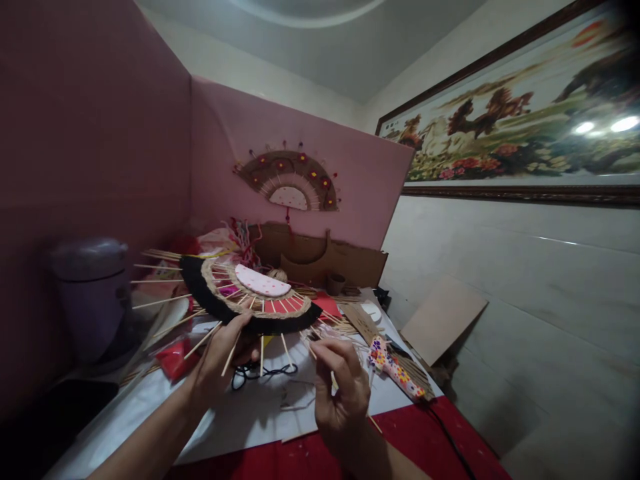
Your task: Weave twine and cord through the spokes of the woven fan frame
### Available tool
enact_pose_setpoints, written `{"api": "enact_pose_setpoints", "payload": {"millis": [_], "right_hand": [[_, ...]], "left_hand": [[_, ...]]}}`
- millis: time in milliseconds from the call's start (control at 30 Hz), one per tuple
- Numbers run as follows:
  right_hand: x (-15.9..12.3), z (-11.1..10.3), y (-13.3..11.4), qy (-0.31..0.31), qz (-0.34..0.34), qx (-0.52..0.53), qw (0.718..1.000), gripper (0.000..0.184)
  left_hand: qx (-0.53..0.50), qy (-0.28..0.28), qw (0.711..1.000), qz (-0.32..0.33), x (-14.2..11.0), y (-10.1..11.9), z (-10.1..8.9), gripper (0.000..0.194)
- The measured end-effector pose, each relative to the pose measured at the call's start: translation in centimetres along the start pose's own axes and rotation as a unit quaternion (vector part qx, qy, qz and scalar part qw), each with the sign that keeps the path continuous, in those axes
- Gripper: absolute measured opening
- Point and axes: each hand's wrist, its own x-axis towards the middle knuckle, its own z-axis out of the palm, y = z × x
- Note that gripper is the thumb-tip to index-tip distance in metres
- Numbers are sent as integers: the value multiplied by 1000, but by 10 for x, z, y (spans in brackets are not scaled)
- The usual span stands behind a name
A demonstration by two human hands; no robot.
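My left hand [227, 347] grips a half-round craft fan [295, 325] from below, with fingers and thumb closed around its black band and sticks. The fan has thin wooden sticks jutting past the black band, a braided twine ring inside it and a white dotted half-disc [263, 281] at its centre. Close to the fan's right end, my right hand [343, 383] is curled, thumb and forefinger pinched together. Whatever lies between those fingertips is too small to make out. Black cord [265, 371] lies loosely on the white sheet beneath the fan.
A flower-patterned glue gun [395, 370] lies at the right, its cable running over the red cloth [420, 433]. Cardboard [350, 263] stands behind. A finished fan [320, 175] hangs on the pink panel. Red packets [175, 360], yarn [245, 243] and loose sticks clutter the table.
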Motion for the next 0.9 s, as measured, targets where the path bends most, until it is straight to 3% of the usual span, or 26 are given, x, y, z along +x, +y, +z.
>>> {"api": "enact_pose_setpoints", "payload": {"millis": [133, 233, 467, 867, 900], "right_hand": [[7, 7, 8, -17, 55, -58, 997, 35], [11, 9, 13, -54, 83, -79, 992, 35], [14, 8, 16, -127, 63, -78, 987, 44], [20, 2, 13, -174, 81, 8, 981, 33], [21, 2, 12, -185, 79, 17, 980, 34]], "left_hand": [[39, -40, 998, -14, -8, 7, 6, 31], [57, -66, 994, -69, -15, 11, 12, 33], [90, -73, 989, -96, -23, 11, 18, 32], [37, -166, 972, -165, -16, 15, -3, 33], [29, -146, 976, -158, -16, 14, -3, 31]]}}
